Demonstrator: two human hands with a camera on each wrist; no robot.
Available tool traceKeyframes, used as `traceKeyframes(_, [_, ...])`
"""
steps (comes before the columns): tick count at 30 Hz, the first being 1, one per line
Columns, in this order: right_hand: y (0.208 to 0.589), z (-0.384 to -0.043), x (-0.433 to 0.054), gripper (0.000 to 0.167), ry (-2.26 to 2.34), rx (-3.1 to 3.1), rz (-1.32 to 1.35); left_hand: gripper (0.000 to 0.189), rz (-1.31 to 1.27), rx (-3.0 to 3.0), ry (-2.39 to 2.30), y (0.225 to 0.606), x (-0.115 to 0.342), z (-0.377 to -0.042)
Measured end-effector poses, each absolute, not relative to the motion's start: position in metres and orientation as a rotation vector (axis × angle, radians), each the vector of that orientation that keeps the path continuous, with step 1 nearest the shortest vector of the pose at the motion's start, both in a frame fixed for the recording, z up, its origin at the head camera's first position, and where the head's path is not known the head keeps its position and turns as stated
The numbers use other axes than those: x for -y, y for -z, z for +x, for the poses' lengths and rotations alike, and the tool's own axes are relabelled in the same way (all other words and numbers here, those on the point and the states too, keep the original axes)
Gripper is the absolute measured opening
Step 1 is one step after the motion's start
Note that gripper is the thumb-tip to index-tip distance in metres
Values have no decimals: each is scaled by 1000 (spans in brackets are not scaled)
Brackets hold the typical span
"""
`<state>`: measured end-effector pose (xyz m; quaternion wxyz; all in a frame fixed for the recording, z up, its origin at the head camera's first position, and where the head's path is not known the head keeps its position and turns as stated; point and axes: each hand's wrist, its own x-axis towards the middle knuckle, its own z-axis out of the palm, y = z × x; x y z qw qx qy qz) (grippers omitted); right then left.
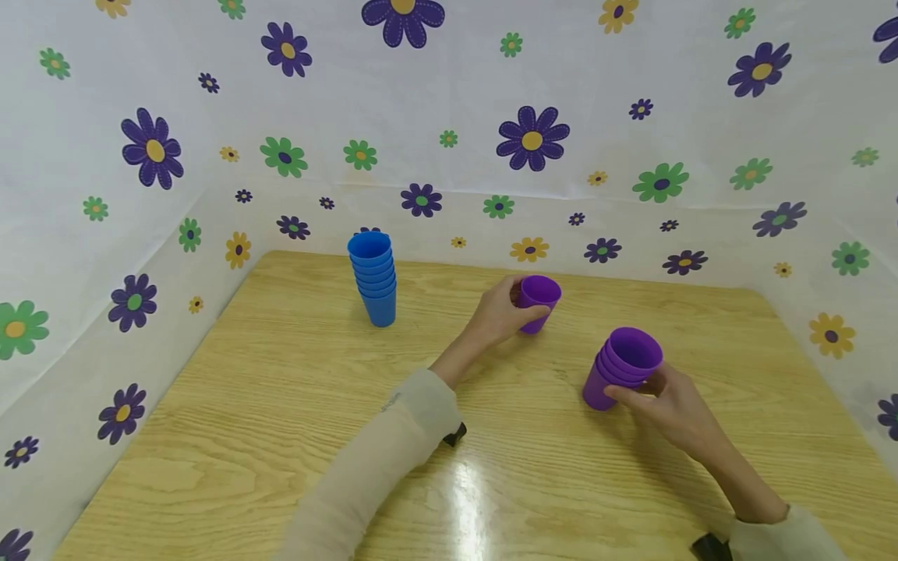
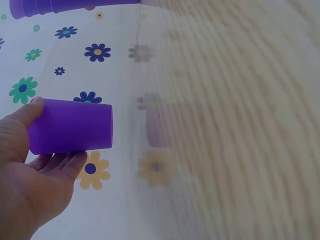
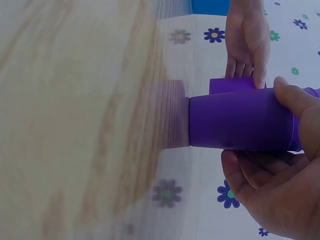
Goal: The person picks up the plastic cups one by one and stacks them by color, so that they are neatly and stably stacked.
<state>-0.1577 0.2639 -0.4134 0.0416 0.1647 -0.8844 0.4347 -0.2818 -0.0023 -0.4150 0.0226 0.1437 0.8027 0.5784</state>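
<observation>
My left hand (image 1: 501, 313) grips a single purple cup (image 1: 539, 294) near its rim, thumb on the near side and fingers round the back. In the left wrist view that cup (image 2: 75, 126) hangs a little off the tabletop, its base apart from its reflection. To the right and nearer, my right hand (image 1: 677, 409) holds a stack of several nested purple cups (image 1: 617, 370) round its upper part, tilted slightly. The right wrist view shows the stack's bottom cup (image 3: 240, 120) with its base right at the table surface. The two hands are apart, each with its own cups.
A tall stack of several nested blue cups (image 1: 375, 280) stands upright at the back left of the wooden table (image 1: 231, 405). White flower-patterned cloth (image 1: 449, 101) walls the table at the back and both sides.
</observation>
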Motion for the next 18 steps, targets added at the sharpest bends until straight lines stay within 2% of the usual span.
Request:
traceKeyframes(10, [413, -159, -265, 45, -1328, 2712, 522, 62, 468, -2457, -1777, 408, 15, -274])
traceKeyframes(18, [414, -158, -267, 44, -1317, 2725, 519, 61, 498, -2378, -1810, 387, 24, -261])
